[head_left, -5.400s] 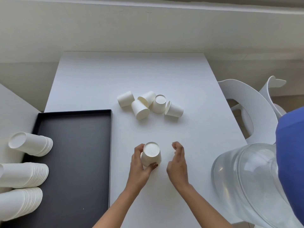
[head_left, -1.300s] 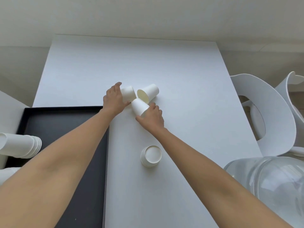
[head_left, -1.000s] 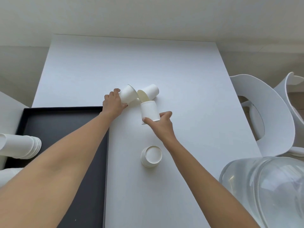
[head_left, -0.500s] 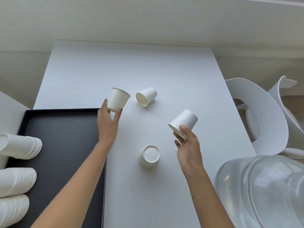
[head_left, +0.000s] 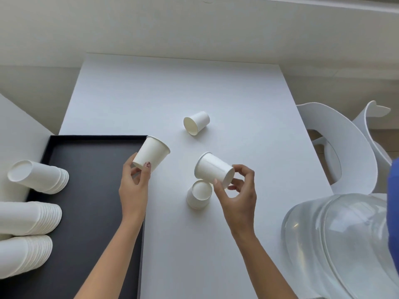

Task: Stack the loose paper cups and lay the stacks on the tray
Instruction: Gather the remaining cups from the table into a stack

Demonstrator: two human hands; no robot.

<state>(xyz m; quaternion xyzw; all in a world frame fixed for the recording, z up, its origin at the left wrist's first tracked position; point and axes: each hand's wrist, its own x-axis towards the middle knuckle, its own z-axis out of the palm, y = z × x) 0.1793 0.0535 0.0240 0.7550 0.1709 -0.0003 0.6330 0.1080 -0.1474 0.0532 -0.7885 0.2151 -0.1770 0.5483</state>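
Observation:
My left hand (head_left: 134, 186) holds a white paper cup (head_left: 151, 156) by its base, mouth tilted up and to the right, over the tray's right edge. My right hand (head_left: 236, 192) grips a second paper cup (head_left: 212, 169) lying sideways in the air, mouth to the left. Just below it an upside-down short stack of cups (head_left: 199, 194) stands on the white table (head_left: 216, 87). One loose cup (head_left: 196, 122) lies on its side farther back. The black tray (head_left: 90, 190) at the left carries three lying stacks: a short one (head_left: 38, 179), a long one (head_left: 30, 217) and another long one (head_left: 23, 254).
A large clear water jug (head_left: 341, 244) sits at the table's right front corner. White chairs (head_left: 339, 152) stand beyond the right edge. A blue sleeve (head_left: 393, 212) shows at the far right. A white surface (head_left: 17, 117) adjoins the tray on the left.
Both hands have lifted a cup each from the far cluster and drawn them toward me. The right cup has turned sideways above the upside-down stack. One cup stays lying at the back.

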